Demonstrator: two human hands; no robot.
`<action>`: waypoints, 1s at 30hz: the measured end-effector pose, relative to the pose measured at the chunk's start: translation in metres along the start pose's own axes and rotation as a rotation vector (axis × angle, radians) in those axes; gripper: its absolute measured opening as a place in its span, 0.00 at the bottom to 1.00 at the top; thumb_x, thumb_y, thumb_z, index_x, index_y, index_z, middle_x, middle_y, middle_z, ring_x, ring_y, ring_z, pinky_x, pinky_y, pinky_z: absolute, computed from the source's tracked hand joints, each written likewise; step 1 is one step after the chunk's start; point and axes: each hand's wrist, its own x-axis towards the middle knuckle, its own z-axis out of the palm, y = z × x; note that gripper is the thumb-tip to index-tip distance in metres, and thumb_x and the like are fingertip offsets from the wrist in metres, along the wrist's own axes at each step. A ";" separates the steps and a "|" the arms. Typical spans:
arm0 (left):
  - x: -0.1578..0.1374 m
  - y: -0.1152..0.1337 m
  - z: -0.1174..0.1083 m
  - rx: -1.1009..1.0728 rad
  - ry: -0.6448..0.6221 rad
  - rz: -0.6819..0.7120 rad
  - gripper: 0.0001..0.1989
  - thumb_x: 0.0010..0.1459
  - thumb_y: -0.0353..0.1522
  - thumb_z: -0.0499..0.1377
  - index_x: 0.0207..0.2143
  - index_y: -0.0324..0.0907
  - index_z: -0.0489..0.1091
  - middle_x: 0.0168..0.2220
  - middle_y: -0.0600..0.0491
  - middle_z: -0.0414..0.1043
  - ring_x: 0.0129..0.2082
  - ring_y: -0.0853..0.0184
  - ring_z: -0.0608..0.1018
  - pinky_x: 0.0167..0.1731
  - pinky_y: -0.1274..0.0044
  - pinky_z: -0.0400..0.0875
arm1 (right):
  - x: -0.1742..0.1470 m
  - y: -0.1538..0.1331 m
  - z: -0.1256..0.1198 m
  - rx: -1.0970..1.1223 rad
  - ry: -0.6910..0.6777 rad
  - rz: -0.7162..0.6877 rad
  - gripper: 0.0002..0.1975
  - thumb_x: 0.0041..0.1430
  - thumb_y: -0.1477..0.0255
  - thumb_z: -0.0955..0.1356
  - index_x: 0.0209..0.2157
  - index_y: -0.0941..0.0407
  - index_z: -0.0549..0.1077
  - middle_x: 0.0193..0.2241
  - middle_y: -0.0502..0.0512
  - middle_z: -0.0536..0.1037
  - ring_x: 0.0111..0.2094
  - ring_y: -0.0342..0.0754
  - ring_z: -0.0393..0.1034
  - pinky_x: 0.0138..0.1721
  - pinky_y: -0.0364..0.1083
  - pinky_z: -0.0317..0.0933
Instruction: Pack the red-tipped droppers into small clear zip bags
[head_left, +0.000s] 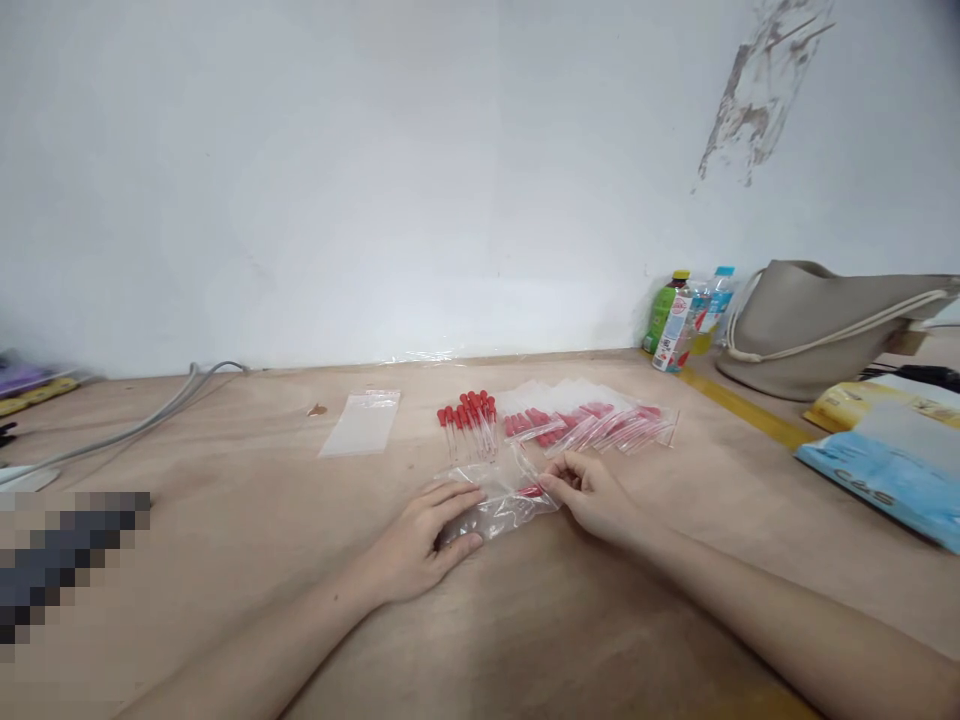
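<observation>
My left hand (424,540) lies on the wooden table (247,560), fingers pinning one end of a small clear plastic bag (499,500). My right hand (592,490) pinches the bag's other end, where a red-capped dropper (531,490) pokes in. Just beyond lies a loose bunch of red-capped droppers (469,420). To their right spreads a row of filled clear bags (592,420) with red droppers inside. An empty flat bag (361,422) lies further left.
Three drink bottles (684,318) stand against the white wall at the right, beside a grey bag (817,325). Blue and yellow packets (885,460) lie at the right edge. Grey cables (135,425) run along the left.
</observation>
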 end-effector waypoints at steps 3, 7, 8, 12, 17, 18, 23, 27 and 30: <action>-0.001 0.000 0.000 0.008 -0.005 -0.006 0.20 0.57 0.38 0.53 0.53 0.46 0.61 0.53 0.49 0.63 0.53 0.60 0.64 0.53 0.63 0.59 | -0.002 0.000 -0.003 -0.038 0.003 -0.029 0.06 0.51 0.68 0.62 0.25 0.55 0.63 0.21 0.48 0.66 0.22 0.42 0.59 0.24 0.42 0.53; -0.001 0.000 -0.001 0.007 -0.010 -0.024 0.21 0.57 0.38 0.53 0.53 0.47 0.61 0.53 0.50 0.62 0.53 0.60 0.64 0.53 0.64 0.58 | -0.002 0.001 -0.004 0.011 -0.050 -0.004 0.07 0.54 0.67 0.60 0.26 0.55 0.62 0.21 0.48 0.66 0.24 0.43 0.60 0.27 0.42 0.54; -0.001 0.000 -0.001 0.007 0.001 -0.030 0.21 0.57 0.38 0.54 0.53 0.46 0.60 0.53 0.50 0.62 0.53 0.60 0.64 0.53 0.65 0.58 | -0.002 0.002 -0.005 0.026 -0.053 0.007 0.08 0.55 0.67 0.60 0.26 0.55 0.62 0.22 0.48 0.66 0.25 0.43 0.60 0.28 0.43 0.54; -0.001 0.001 -0.001 -0.011 0.056 -0.061 0.21 0.54 0.39 0.56 0.50 0.43 0.61 0.51 0.47 0.63 0.51 0.60 0.66 0.50 0.68 0.62 | -0.001 0.004 -0.006 0.055 -0.036 0.006 0.09 0.53 0.66 0.61 0.25 0.55 0.62 0.22 0.47 0.64 0.24 0.42 0.59 0.26 0.41 0.53; -0.001 0.003 -0.003 -0.074 0.060 -0.088 0.12 0.52 0.39 0.57 0.35 0.42 0.63 0.47 0.48 0.65 0.46 0.62 0.70 0.42 0.72 0.66 | 0.008 0.008 -0.012 0.175 -0.095 0.086 0.13 0.56 0.62 0.59 0.25 0.55 0.61 0.19 0.47 0.68 0.18 0.40 0.58 0.22 0.41 0.52; -0.001 0.003 -0.003 -0.087 0.053 -0.091 0.10 0.53 0.39 0.56 0.33 0.42 0.63 0.47 0.49 0.65 0.45 0.62 0.70 0.41 0.73 0.66 | 0.012 0.008 -0.014 0.151 -0.056 0.074 0.13 0.56 0.62 0.59 0.25 0.55 0.62 0.19 0.48 0.70 0.18 0.40 0.59 0.22 0.41 0.53; 0.000 0.003 -0.005 -0.137 0.012 -0.095 0.09 0.59 0.34 0.49 0.28 0.41 0.63 0.40 0.51 0.68 0.47 0.65 0.69 0.43 0.75 0.64 | 0.048 -0.001 -0.015 -0.207 0.108 -0.137 0.09 0.51 0.68 0.63 0.24 0.57 0.71 0.23 0.52 0.75 0.24 0.43 0.65 0.26 0.41 0.55; -0.001 0.002 -0.004 -0.131 0.012 -0.099 0.06 0.57 0.34 0.53 0.28 0.41 0.62 0.43 0.50 0.67 0.45 0.64 0.69 0.41 0.75 0.65 | 0.089 -0.015 0.005 -0.349 0.072 -0.134 0.07 0.50 0.74 0.63 0.26 0.57 0.74 0.26 0.51 0.77 0.28 0.42 0.68 0.32 0.40 0.57; -0.002 0.003 -0.004 -0.119 0.034 -0.074 0.05 0.55 0.34 0.54 0.30 0.42 0.63 0.42 0.50 0.67 0.46 0.63 0.68 0.43 0.73 0.64 | 0.118 -0.023 0.028 -0.389 0.081 -0.078 0.08 0.48 0.73 0.65 0.31 0.58 0.74 0.30 0.53 0.77 0.32 0.43 0.69 0.35 0.39 0.58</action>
